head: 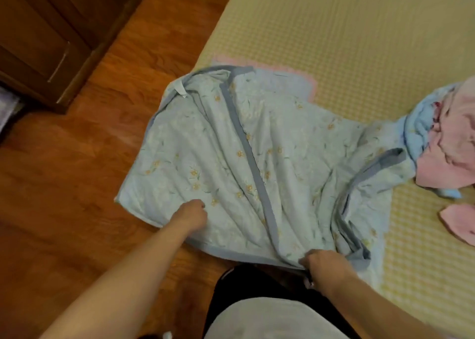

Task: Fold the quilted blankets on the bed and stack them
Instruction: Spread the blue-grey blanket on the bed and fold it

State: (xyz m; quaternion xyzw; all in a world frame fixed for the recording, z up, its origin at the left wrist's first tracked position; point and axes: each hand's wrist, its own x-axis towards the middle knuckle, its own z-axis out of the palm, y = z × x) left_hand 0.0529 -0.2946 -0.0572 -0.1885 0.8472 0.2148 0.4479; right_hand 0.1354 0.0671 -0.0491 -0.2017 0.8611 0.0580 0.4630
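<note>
A pale green quilted blanket [231, 158] with yellow flowers and grey-blue binding lies rumpled across the bed's near corner, partly hanging over the floor. My left hand [191, 214] reaches onto its lower left part, fingers curled into the fabric. My right hand [326, 261] grips the bound near edge by the bed's side. A pink-edged blanket [295, 81] lies flat under the far part. A crumpled pink and blue blanket [447, 138] is heaped at the right.
The bed carries a yellow checked sheet [359, 35]. A wooden floor [77, 171] spreads to the left, with a dark wooden cabinet [43, 43] at the upper left. Another pink piece [460, 223] lies at the right edge.
</note>
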